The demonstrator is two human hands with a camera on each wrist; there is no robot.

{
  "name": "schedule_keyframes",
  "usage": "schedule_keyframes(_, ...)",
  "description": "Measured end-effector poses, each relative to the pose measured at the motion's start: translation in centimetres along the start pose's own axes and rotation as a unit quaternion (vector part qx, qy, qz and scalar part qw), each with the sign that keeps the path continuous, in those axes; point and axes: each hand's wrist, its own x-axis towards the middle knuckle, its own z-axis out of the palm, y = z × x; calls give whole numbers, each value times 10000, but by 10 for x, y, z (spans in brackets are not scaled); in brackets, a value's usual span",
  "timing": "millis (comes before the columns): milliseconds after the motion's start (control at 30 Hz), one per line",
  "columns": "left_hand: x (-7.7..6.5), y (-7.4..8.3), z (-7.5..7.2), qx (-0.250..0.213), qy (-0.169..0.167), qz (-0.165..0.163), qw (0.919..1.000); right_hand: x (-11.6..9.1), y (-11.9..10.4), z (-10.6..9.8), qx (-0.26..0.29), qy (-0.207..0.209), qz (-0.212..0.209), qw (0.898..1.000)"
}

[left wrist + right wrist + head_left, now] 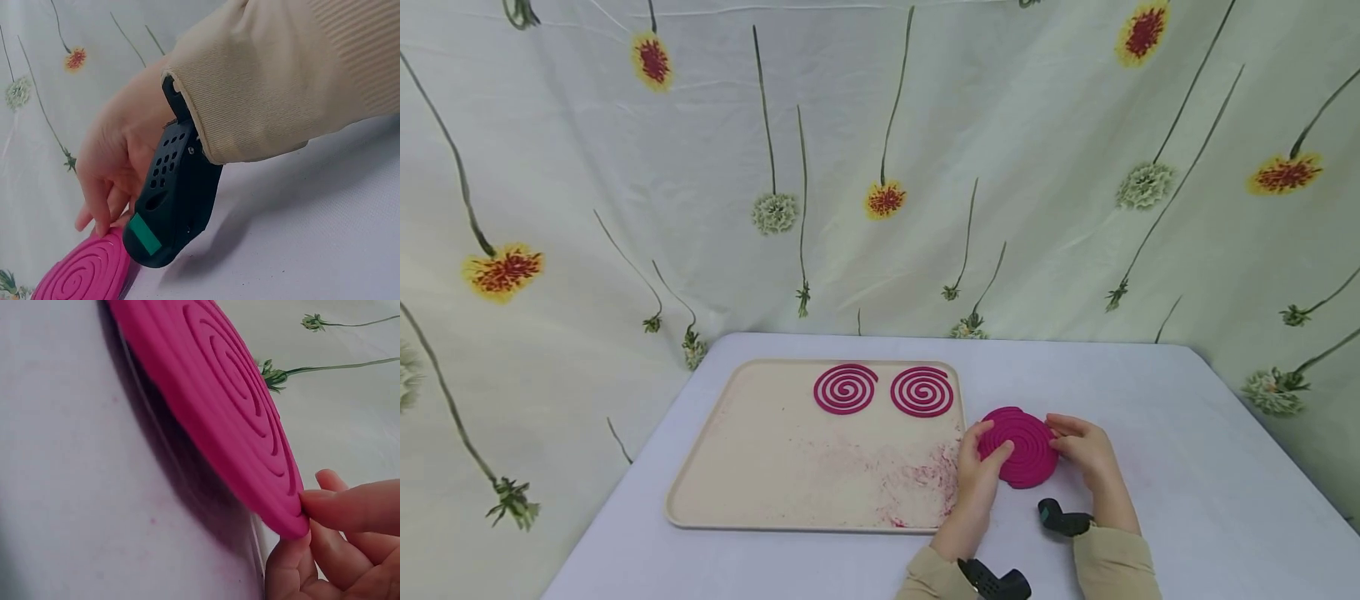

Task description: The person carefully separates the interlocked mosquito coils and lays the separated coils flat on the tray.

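Between both hands is a round, magenta mosquito coil [1021,448], its spiral turns packed close together like a solid disc. The left hand [976,475] grips its left side, with the thumb lying over the top face. At the right edge, the right hand [1090,450] pinches the rim. The right wrist view shows the thumb above and fingers below the coil [206,406], which is tilted, with a shadow under it. In the left wrist view, the left hand [119,144] meets the coil [84,275] at its edge, and a wrist device hides part of the fingers.
A beige tray [752,467] stands on the white table [1195,467], left of the hands. Two separated magenta coils [846,389] lie along its back edge, and reddish crumbs mark its right part. A floral cloth [1045,150] hangs behind. Black devices sit on both wrists.
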Motion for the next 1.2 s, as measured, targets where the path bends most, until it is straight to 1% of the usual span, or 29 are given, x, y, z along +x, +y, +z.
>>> schedule_keyframes(100, 0, 0, -1, -214, 24, -47, 9998, -2, -1, -3, 337, -61, 82, 9994)
schedule_keyframes(200, 2, 1, -5, -473, 110, 179, 9987, -4, -4, -6, 763, -179, 240, 9966)
schedule_keyframes(333, 10, 4, -11, -1061, 244, 548, 9925, -3, -7, -8, 1354, -441, 341, 9892)
schedule_keyframes(433, 16, 9, -18, -1442, 293, 633, 9871, -2, -10, -7, 1775, -592, 308, 9819)
schedule_keyframes(533, 23, 15, -24, -1640, 381, 746, 9829, -2, -15, -5, 2033, -678, 242, 9765)
schedule_keyframes(600, 27, 19, -30, -1646, 409, 812, 9822, -2, -19, -3, 2245, -745, 185, 9714)
schedule_keyframes(700, 32, 27, -39, -1680, 362, 789, 9820, -5, -28, 0, 2584, -836, 37, 9624)
schedule_keyframes(833, 37, 35, -54, -1566, 124, 565, 9860, -9, -40, 10, 2909, -889, -245, 9523)
schedule_keyframes(900, 39, 38, -62, -1419, -26, 427, 9890, -12, -46, 17, 3009, -893, -365, 9488)
schedule_keyframes(967, 40, 42, -70, -1271, -106, 266, 9915, -15, -52, 24, 3120, -882, -442, 9449)
schedule_keyframes(1033, 41, 46, -77, -1095, -158, 180, 9937, -19, -58, 31, 3227, -909, -489, 9409)
schedule_keyframes(1100, 42, 52, -83, -1007, -97, 165, 9947, -22, -63, 38, 3254, -941, -538, 9393)
schedule_keyframes(1200, 42, 63, -90, -1108, 138, 318, 9932, -27, -69, 45, 3099, -1137, -729, 9411)
